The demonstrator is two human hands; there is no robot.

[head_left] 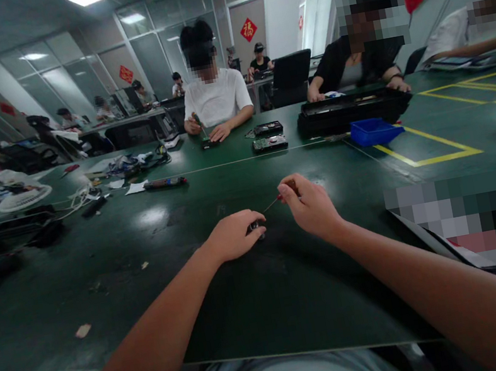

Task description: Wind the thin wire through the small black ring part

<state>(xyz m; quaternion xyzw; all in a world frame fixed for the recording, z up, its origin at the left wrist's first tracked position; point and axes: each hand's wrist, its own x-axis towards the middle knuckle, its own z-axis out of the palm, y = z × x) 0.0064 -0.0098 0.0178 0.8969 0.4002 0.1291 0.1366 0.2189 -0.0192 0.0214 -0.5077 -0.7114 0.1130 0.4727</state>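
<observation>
Head view, dark part (253, 227) between left fingers (254, 215), screwdriver (272, 204) near.

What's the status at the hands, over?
Left hand holding small dark part. Right hand holding thin-shafted tool, tip close to left hand. Blue bin beyond, apart from both hands.

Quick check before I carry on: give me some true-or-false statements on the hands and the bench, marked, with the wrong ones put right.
1. The right hand holds a thin tool. True.
2. The left hand is empty. False: the left hand has its fingers around a small dark object.
3. The thin tool points away from the left hand. False: its shaft points toward it.
4. The blue bin is on the left side of the table. False: the blue bin is on the right side.
5. Yellow lines mark the right side of the table. True.
</observation>
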